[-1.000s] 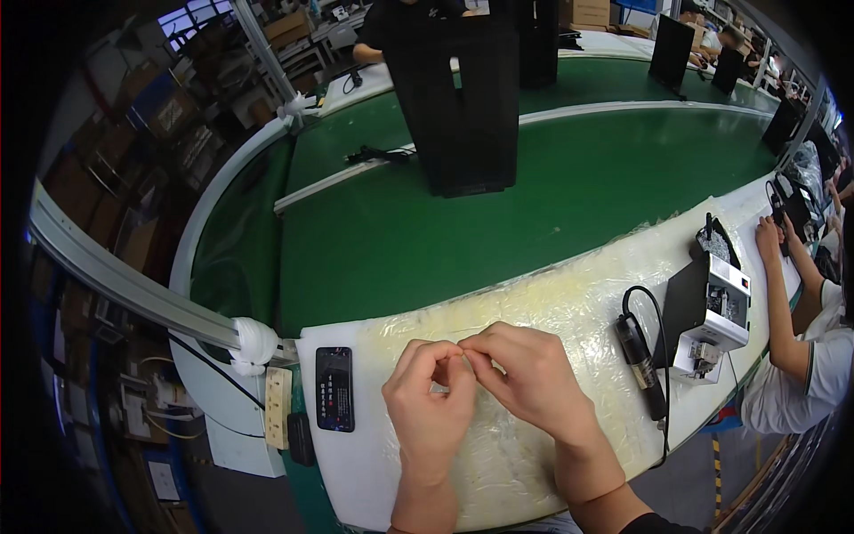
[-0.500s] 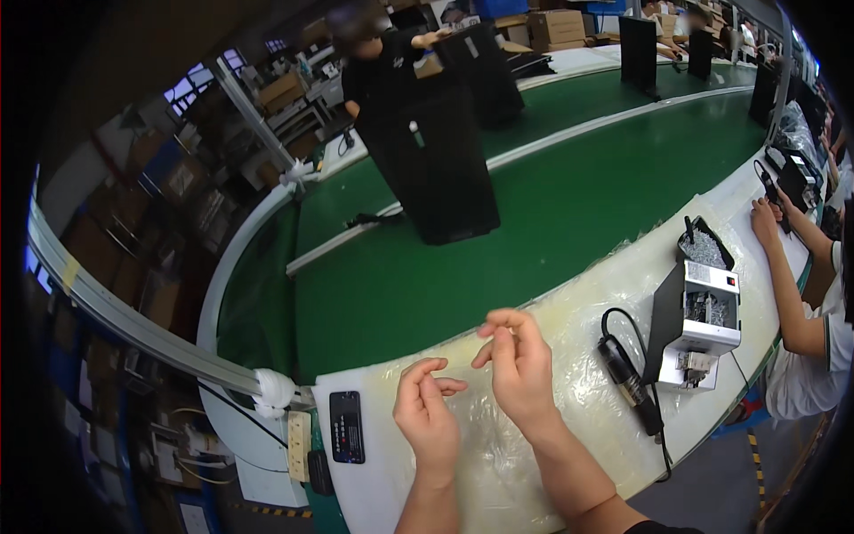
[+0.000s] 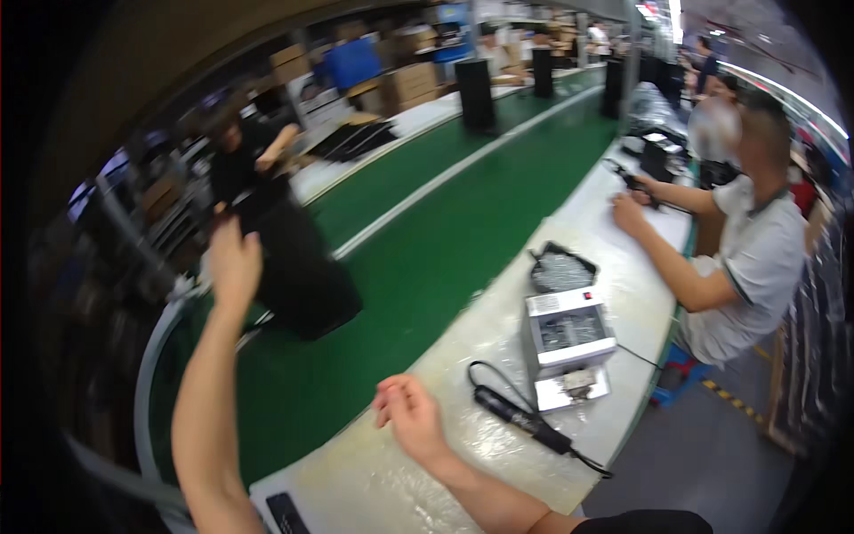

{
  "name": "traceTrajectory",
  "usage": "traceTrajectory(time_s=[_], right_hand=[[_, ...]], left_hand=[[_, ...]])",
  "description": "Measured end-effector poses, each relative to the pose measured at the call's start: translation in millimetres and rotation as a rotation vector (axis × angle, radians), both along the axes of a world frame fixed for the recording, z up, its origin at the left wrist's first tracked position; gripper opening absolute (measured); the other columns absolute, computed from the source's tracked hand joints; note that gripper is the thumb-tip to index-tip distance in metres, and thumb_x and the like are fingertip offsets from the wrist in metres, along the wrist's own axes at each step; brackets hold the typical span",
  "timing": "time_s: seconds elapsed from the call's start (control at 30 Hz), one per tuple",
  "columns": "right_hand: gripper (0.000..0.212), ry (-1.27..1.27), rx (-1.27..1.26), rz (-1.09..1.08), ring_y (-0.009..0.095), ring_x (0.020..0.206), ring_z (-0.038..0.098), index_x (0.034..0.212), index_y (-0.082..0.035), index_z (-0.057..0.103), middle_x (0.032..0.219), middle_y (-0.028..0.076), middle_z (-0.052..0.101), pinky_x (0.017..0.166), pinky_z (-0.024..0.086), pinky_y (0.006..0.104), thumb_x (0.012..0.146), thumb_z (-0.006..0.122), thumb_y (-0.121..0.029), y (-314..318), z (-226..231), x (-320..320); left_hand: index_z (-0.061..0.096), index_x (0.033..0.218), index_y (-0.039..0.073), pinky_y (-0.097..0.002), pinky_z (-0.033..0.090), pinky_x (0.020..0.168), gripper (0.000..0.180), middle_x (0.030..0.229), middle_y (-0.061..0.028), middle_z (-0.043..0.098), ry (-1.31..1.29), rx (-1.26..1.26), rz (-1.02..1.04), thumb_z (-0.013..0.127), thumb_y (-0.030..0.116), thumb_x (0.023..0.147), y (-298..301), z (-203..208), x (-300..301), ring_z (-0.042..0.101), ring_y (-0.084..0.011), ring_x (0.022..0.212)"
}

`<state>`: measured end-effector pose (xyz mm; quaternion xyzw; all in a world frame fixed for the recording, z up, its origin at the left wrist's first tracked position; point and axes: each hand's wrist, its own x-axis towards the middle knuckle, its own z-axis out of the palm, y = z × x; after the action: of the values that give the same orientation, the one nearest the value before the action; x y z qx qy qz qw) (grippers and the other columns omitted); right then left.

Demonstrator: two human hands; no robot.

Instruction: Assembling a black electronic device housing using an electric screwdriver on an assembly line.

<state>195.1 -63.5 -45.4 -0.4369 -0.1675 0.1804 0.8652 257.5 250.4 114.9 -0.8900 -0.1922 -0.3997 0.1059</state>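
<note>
My left hand (image 3: 233,264) is stretched far forward over the green conveyor, at the near upper side of a tall black case (image 3: 307,271). It is blurred, with the thumb apart from the fingers; whether it touches the case I cannot tell. Above the near worktop (image 3: 396,485), my right hand (image 3: 409,414) has its fingers curled in toward the thumb, and anything inside them is hidden. To its right lies a black electric screwdriver (image 3: 520,416) with a looped cord. A dark phone (image 3: 286,513) rests at the worktop's near left end.
Right of the screwdriver stands a white screw feeder (image 3: 569,334), with a black tray (image 3: 562,269) of small bagged parts behind it. A co-worker (image 3: 756,214) sits farther right, handling a dark part. Another person (image 3: 245,169) stands across the conveyor (image 3: 445,240) behind the black case.
My view has swung right. My left hand has gone from above the worktop forward to the black case; my right hand stays over the worktop, its fingers curled.
</note>
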Motion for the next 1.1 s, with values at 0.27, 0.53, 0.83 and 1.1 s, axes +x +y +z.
traceTrajectory(time_s=[0.27,0.53,0.83,1.1], right_hand=[[0.023,0.069,-0.074,-0.087,0.01,0.067,0.058,0.104,0.002,0.056,0.08,0.006,0.06,0.062,0.049,0.024,0.104,0.047,-0.019,-2.8,16.2,-0.5],[0.023,0.001,-0.277,0.046,0.01,0.066,0.059,0.107,0.0,0.057,0.084,0.005,0.062,0.063,0.05,0.025,0.104,0.048,-0.022,1.6,-11.7,11.2],[0.021,0.115,-0.065,-0.049,0.01,0.062,0.06,0.115,0.0,0.055,0.092,0.008,0.066,0.058,0.051,0.0249,0.102,0.052,-0.017,13.6,-21.0,11.3],[0.019,0.076,-0.114,-0.101,0.011,0.061,0.059,0.103,0.002,0.054,0.091,0.009,0.062,0.057,0.05,0.0248,0.102,0.052,-0.017,13.0,-27.4,12.3]], left_hand=[[0.062,0.115,-0.002,-0.0446,0.044,0.094,0.037,0.114,-0.0205,0.062,0.021,0.146,0.092,0.045,0.028,0.102,-22.6,-12.1,-19.9,0.057,-0.0368,0.108],[0.059,0.115,-0.004,-0.0465,0.042,0.098,0.029,0.122,-0.0202,0.058,-0.051,0.103,-0.19,0.05,0.019,0.099,-31.0,30.7,19.4,0.053,-0.039,0.116],[0.058,0.114,-0.004,-0.0474,0.051,0.086,0.034,0.107,-0.0204,0.064,0.308,0.156,0.058,0.042,0.022,0.099,8.0,2.9,11.9,0.062,-0.0374,0.103],[0.053,0.126,-0.005,-0.0496,0.036,0.105,0.046,0.128,-0.0259,0.05,0.044,0.065,-0.131,0.06,0.02,0.088,-116.2,-1.4,-36.5,0.047,-0.0407,0.123]])
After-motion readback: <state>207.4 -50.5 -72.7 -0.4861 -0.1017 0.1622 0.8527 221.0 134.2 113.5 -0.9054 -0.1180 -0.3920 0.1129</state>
